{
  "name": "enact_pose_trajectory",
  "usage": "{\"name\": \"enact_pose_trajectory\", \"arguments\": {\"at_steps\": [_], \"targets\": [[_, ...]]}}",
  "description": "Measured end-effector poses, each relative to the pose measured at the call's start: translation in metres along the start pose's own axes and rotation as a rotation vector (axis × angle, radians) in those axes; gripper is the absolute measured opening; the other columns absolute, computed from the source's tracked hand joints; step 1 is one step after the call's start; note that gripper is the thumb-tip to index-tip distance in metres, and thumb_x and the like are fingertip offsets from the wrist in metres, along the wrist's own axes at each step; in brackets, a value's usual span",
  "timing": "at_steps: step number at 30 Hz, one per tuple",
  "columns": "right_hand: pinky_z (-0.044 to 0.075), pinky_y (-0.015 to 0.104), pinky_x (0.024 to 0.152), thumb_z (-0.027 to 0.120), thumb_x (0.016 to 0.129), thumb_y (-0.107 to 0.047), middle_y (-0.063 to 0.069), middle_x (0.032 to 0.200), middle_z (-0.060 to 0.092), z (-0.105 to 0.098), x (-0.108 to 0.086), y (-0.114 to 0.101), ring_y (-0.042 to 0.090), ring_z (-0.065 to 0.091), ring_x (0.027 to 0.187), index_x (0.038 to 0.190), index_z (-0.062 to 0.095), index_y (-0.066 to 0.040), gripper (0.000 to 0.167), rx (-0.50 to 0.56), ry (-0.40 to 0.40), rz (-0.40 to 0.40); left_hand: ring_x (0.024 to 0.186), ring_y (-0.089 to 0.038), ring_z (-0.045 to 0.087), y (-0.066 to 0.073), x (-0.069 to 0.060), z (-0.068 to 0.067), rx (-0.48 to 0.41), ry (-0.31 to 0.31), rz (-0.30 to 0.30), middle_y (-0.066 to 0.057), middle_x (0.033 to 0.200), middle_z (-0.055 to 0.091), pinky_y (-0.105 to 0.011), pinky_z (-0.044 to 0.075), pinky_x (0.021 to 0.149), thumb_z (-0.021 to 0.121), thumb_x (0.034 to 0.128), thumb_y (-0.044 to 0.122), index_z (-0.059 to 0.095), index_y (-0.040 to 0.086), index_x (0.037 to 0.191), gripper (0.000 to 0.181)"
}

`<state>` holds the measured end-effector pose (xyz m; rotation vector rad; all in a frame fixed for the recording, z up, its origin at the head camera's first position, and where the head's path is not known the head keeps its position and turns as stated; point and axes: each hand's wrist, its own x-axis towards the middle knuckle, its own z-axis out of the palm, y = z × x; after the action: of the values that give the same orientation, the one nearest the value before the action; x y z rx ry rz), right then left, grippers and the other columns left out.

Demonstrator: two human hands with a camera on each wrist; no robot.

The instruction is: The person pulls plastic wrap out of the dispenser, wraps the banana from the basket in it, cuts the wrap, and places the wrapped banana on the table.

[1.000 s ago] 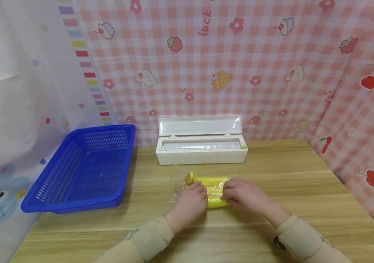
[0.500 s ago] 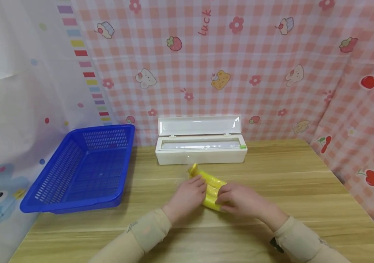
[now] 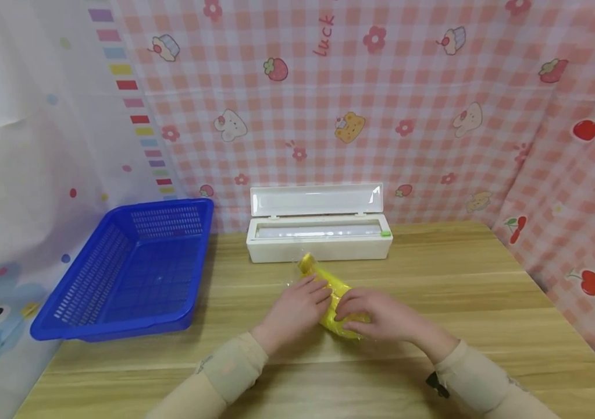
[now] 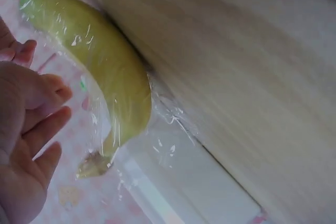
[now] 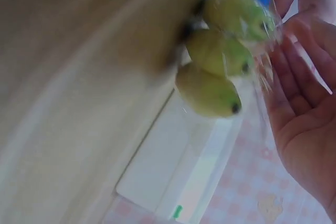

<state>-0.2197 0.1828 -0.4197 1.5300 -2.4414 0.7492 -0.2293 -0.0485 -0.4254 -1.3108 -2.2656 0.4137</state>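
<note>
A bunch of yellow bananas (image 3: 337,286) covered in clear plastic wrap (image 4: 173,109) lies slantwise on the table, stem end pointing away. My left hand (image 3: 297,308) rests along its left side with the fingers fairly straight. At the right side, the fingers of my right hand (image 3: 381,314) touch the wrapped fruit, thumb and forefinger apart. The right wrist view shows three green-tinged banana tips (image 5: 210,90), with loose film at the right hand's fingertips. Parts of the bunch are hidden under both hands.
Behind the bananas stands a long white box (image 3: 320,250), its lid (image 3: 317,199) raised, with a clear roll (image 3: 318,231) inside. A blue plastic basket (image 3: 200,279) sits at the left. Patterned cloth (image 3: 297,116) hangs along the table's back.
The bunch has turned from lying crosswise to slanting, its stem end swinging away and its tips coming nearer. Both hands moved slightly left with it, and the right hand's fingers have spread.
</note>
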Motion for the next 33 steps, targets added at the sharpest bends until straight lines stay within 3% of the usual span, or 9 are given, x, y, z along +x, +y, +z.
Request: {"name": "enact_pose_trajectory", "arguments": {"at_steps": [3, 6, 8, 10, 12, 16, 23, 27, 33], "targets": [[0.055, 0.037, 0.085, 0.076, 0.085, -0.005, 0.001, 0.104, 0.067, -0.008, 0.001, 0.007, 0.018, 0.063, 0.097, 0.101, 0.073, -0.007, 0.016, 0.052, 0.080, 0.043, 0.117, -0.019, 0.060, -0.005, -0.003, -0.001, -0.165, 0.142, -0.081, -0.001, 0.120, 0.069, -0.042, 0.036, 0.112, 0.070, 0.0840, 0.005, 0.072, 0.011, 0.117, 0.033], [0.056, 0.037, 0.083, 0.075, 0.086, -0.005, 0.002, 0.106, 0.068, -0.014, 0.000, 0.017, 0.019, 0.064, 0.096, 0.106, 0.071, -0.005, 0.020, 0.072, 0.136, 0.164, 0.108, -0.023, 0.064, -0.010, -0.008, 0.002, -0.334, 0.301, -0.188, -0.006, 0.112, 0.071, -0.043, 0.043, 0.106, 0.071, 0.0774, 0.002, 0.073, 0.004, 0.111, 0.034], [0.056, 0.037, 0.083, 0.075, 0.087, -0.006, 0.006, 0.106, 0.068, -0.016, 0.000, 0.023, 0.021, 0.065, 0.095, 0.110, 0.070, -0.004, 0.023, 0.093, 0.144, 0.249, 0.102, -0.024, 0.065, -0.013, -0.012, 0.004, -0.413, 0.365, -0.268, -0.007, 0.106, 0.071, -0.041, 0.048, 0.100, 0.072, 0.0774, 0.001, 0.073, 0.002, 0.108, 0.031], [0.057, 0.038, 0.083, 0.073, 0.089, -0.006, 0.009, 0.106, 0.069, -0.018, -0.001, 0.029, 0.023, 0.065, 0.095, 0.112, 0.069, -0.003, 0.024, 0.123, 0.135, 0.314, 0.098, -0.025, 0.064, -0.015, -0.016, 0.005, -0.474, 0.384, -0.352, -0.007, 0.102, 0.071, -0.039, 0.050, 0.094, 0.072, 0.0794, 0.002, 0.073, 0.003, 0.107, 0.027], [0.057, 0.040, 0.084, 0.072, 0.090, -0.006, 0.012, 0.108, 0.069, -0.018, -0.002, 0.034, 0.026, 0.065, 0.096, 0.114, 0.068, -0.002, 0.024, 0.149, 0.116, 0.358, 0.097, -0.026, 0.064, -0.015, -0.021, 0.006, -0.536, 0.358, -0.439, -0.008, 0.102, 0.071, -0.039, 0.051, 0.091, 0.073, 0.0817, 0.003, 0.073, 0.003, 0.107, 0.026], [0.058, 0.038, 0.081, 0.070, 0.091, -0.006, 0.017, 0.109, 0.068, -0.016, -0.004, 0.041, 0.027, 0.066, 0.095, 0.115, 0.067, 0.002, 0.026, 0.190, 0.067, 0.418, 0.102, -0.030, 0.064, -0.015, -0.028, 0.008, -0.657, 0.216, -0.591, -0.013, 0.108, 0.069, -0.043, 0.052, 0.092, 0.074, 0.0863, 0.010, 0.069, 0.001, 0.114, 0.029], [0.057, 0.032, 0.080, 0.069, 0.092, -0.011, 0.010, 0.103, 0.069, -0.009, -0.008, 0.047, 0.021, 0.067, 0.091, 0.113, 0.066, 0.001, 0.024, 0.266, -0.027, 0.515, 0.091, -0.026, 0.068, -0.011, -0.027, 0.010, -0.956, -0.015, -0.752, -0.014, 0.102, 0.070, -0.041, 0.057, 0.082, 0.070, 0.0918, 0.020, 0.066, -0.002, 0.113, 0.031], [0.056, 0.031, 0.079, 0.070, 0.092, -0.012, 0.004, 0.098, 0.069, -0.005, -0.009, 0.047, 0.018, 0.065, 0.088, 0.110, 0.067, -0.002, 0.021, 0.275, -0.043, 0.512, 0.096, -0.027, 0.068, -0.008, -0.024, 0.014, -1.099, -0.061, -0.807, -0.015, 0.106, 0.071, -0.042, 0.055, 0.088, 0.069, 0.0925, 0.021, 0.064, -0.004, 0.119, 0.037], [0.056, 0.031, 0.076, 0.072, 0.090, -0.012, 0.003, 0.092, 0.069, -0.001, -0.008, 0.044, 0.016, 0.064, 0.084, 0.107, 0.067, 0.000, 0.022, 0.245, -0.045, 0.465, 0.104, -0.029, 0.066, -0.009, -0.018, 0.019, -1.223, -0.074, -0.885, -0.016, 0.113, 0.069, -0.043, 0.054, 0.092, 0.070, 0.0925, 0.025, 0.061, -0.004, 0.126, 0.045]]}}
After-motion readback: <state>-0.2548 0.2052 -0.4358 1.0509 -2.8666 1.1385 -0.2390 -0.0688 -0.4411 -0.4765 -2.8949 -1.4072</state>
